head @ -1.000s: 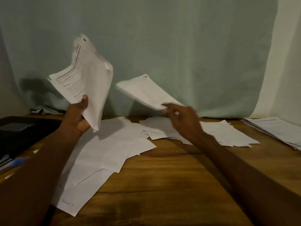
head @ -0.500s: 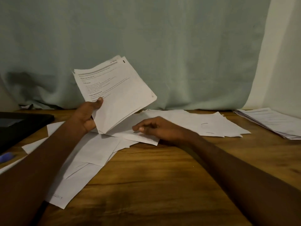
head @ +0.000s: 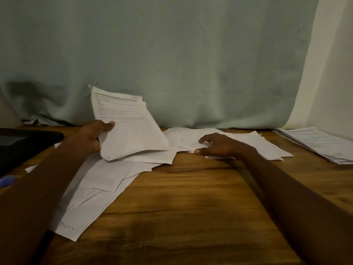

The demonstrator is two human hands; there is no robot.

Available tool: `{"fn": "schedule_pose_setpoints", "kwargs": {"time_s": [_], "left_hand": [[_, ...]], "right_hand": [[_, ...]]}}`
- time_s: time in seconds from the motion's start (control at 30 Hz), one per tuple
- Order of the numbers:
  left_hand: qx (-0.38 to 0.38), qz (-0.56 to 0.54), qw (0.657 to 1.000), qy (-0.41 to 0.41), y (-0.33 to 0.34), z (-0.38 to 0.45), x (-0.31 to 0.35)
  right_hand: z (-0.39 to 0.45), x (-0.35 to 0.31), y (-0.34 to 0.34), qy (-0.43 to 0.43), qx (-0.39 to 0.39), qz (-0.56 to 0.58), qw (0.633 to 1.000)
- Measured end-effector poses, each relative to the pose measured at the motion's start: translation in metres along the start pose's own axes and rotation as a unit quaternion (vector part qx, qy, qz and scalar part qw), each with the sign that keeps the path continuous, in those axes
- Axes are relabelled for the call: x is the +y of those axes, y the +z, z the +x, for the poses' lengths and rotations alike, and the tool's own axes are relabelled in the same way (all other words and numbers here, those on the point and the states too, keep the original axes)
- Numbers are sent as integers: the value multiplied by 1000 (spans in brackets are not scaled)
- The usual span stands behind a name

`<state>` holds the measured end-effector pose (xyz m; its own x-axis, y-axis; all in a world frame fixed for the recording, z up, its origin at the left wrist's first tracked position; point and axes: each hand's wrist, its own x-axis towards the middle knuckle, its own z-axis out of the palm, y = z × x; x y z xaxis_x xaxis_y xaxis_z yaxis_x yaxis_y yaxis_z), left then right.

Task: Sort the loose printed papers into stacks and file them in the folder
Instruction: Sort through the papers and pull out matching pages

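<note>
My left hand grips a sheaf of printed papers, tilted up above the table with the printed side facing me. Loose white sheets lie fanned out under and in front of it. My right hand rests on another spread of loose sheets near the table's back middle, fingers curved over a sheet's edge and thumb at its near edge. A neat stack of printed papers lies at the far right. A black folder lies at the left edge.
The wooden table runs up to a pale green curtain at the back. A blue pen-like object shows at the left edge, partly hidden by my left arm.
My right hand laid its lifted sheet down and moved right onto the middle spread. My left hand lowered its sheaf from high on the left toward the table.
</note>
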<state>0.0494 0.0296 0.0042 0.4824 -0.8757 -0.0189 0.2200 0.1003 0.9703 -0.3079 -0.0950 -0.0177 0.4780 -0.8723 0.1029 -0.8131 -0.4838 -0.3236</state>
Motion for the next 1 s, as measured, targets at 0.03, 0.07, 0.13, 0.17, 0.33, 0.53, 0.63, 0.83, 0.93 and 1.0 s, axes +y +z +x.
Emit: {"fn": "schedule_pose_setpoints", "kwargs": {"time_s": [0.03,0.07,0.13,0.17,0.33,0.53,0.63,0.83,0.93,1.0], "left_hand": [[-5,-9,1000,3,0,0,1],[-9,-18,1000,4,1,-1,1],[-21,-31,999,5,2,-1,1],[-28,-35,999,7,3,-1,1],[-34,-46,998,24,2,-2,1],[-47,-78,995,35,2,-2,-1],[-48,-103,992,48,2,-2,1],[-66,-124,989,52,4,-2,-1],[-73,-125,988,52,4,-1,-2],[-81,-120,988,55,5,-1,-2]], "right_hand": [[0,-1,0,-8,25,6,1000],[0,-1,1,-21,52,12,998],[0,-2,0,-45,98,26,994],[0,-3,-1,-49,113,36,992],[-1,-6,-6,-38,160,38,986],[-3,-8,-23,-45,387,123,913],[-7,-15,-35,-12,484,247,839],[-7,-14,-56,48,535,488,688],[-5,-10,-57,72,525,568,630],[-4,-9,-53,75,494,600,625]]}}
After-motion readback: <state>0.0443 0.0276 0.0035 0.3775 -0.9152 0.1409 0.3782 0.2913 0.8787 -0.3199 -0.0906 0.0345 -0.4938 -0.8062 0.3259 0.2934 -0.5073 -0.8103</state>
